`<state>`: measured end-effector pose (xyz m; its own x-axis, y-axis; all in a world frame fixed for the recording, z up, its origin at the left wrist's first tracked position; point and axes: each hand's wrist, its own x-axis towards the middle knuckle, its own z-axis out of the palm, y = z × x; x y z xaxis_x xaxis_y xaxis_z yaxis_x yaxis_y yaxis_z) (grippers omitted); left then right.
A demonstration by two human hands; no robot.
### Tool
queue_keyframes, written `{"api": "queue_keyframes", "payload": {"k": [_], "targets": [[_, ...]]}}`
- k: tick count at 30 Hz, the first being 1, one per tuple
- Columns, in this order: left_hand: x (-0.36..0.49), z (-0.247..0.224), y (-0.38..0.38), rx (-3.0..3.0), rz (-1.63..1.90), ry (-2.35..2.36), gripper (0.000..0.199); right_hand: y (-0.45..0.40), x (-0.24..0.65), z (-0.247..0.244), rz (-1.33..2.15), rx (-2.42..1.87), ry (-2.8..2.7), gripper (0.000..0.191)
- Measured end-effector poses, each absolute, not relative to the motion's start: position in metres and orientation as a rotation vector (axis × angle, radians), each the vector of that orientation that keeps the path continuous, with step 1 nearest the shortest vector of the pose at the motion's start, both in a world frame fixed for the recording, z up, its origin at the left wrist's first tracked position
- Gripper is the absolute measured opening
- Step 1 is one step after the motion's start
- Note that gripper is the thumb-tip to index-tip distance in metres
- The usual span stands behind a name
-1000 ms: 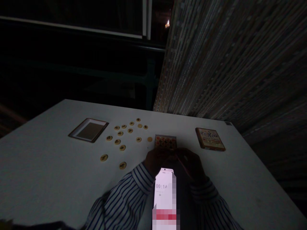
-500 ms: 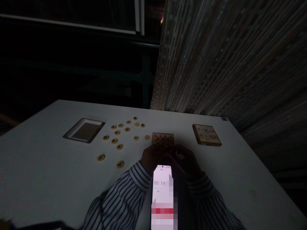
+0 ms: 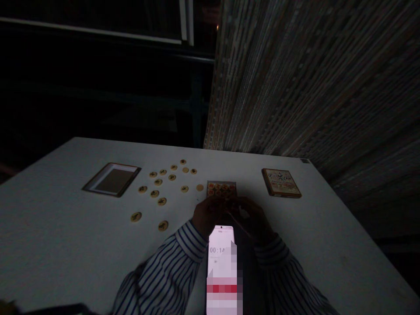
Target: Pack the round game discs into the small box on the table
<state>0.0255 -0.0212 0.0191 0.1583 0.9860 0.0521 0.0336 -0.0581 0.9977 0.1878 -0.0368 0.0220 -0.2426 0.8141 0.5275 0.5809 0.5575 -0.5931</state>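
Observation:
My left hand [image 3: 207, 215] and my right hand [image 3: 251, 218] meet at the near side of a small open box [image 3: 236, 187]. Rows of round xiangqi pieces with red characters [image 3: 220, 188] fill the far part of the box. My hands hide its near part. Fingers on both hands are curled in, with their tips close together over the pieces. Deep shadow hides what the fingertips hold, if anything. A small pale patch shows on the back of my right hand. Below my wrists lies a lit phone [image 3: 223, 262] with a timer on its screen.
Several loose xiangqi pieces with dark characters [image 3: 162, 201] lie scattered left of the box; a couple show plain faces. Farther left rests an open shallow tray or lid [image 3: 113, 180]. A printed box [image 3: 282, 183] sits at right on the white table [image 3: 82, 245]. A string curtain [image 3: 278, 78] hangs behind.
The view has shifted slightly, so the table items appear a little farther left. My hands stay at the box, with the right-hand fingers slightly shifted.

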Motion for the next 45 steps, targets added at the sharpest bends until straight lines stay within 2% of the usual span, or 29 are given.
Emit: {"api": "queue_keyframes", "payload": {"k": [8, 24, 34, 45], "targets": [[0.024, 0.015, -0.021, 1.376, 1.102, 1.098, 0.019, -0.037, 0.189, 0.023, 0.276, -1.127, -2.009, 0.022], [0.024, 0.018, -0.021, 1.430, 1.118, 1.121, 0.017, -0.038, 0.188, 0.031, 0.273, -1.123, -1.994, 0.020], [0.011, 0.016, -0.009, 1.169, 1.393, 1.482, 0.024, -0.037, 0.194, 0.033, 0.229, -1.218, -1.916, 0.017], [0.009, 0.005, -0.004, 1.152, 1.261, 1.451, 0.025, -0.036, 0.199, 0.033, 0.253, -1.247, -1.887, 0.017]]}}
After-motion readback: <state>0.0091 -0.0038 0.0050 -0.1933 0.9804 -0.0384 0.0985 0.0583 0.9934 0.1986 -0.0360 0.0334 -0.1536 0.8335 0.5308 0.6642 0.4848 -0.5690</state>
